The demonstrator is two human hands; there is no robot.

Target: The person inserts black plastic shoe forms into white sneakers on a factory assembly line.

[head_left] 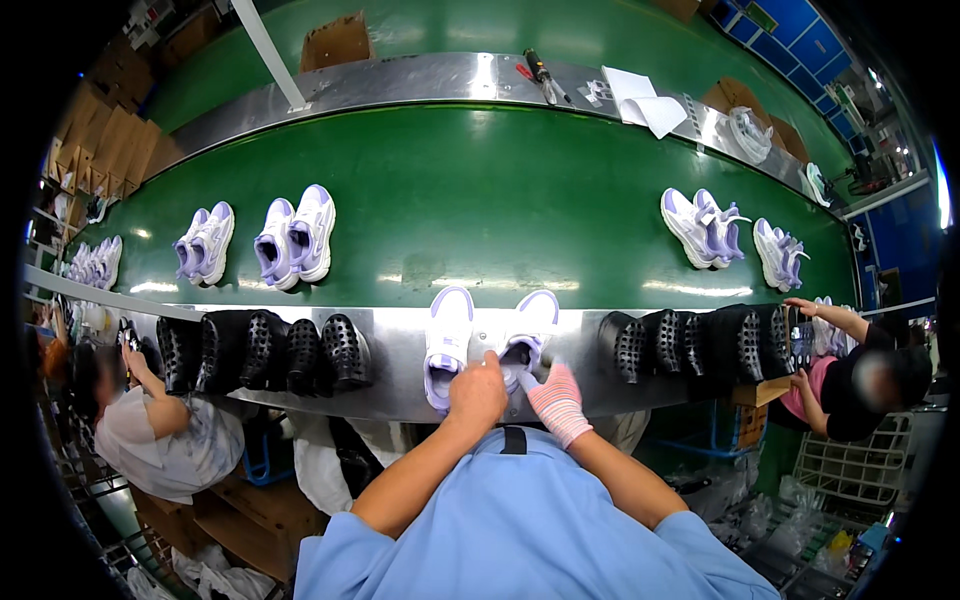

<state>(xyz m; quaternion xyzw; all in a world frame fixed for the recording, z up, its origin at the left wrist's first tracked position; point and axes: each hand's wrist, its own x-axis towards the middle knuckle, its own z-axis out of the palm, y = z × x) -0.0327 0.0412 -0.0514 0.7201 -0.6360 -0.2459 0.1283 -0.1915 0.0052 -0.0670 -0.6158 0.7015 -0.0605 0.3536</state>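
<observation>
Two white and lavender sneakers stand in front of me on the metal ledge, toes pointing away. My left hand (478, 392), bare, is closed at the near end of the right-hand sneaker (531, 318), its fingertips at the shoe's collar. My right hand (558, 402), in a striped knit glove, is at the same sneaker's heel; its fingers are smeared by motion, so their grip is unclear. The left-hand sneaker (447, 335) stands upright just left of my left hand. What lies inside the shoes is hidden.
Black studded forms (262, 350) line the ledge on the left, more black forms (690, 342) on the right. Sneaker pairs (296, 240) sit on the green belt (480, 200). Co-workers (170, 430) flank me. Beyond the belt, a metal rail (430, 80) holds a screwdriver (538, 70) and paper (640, 100).
</observation>
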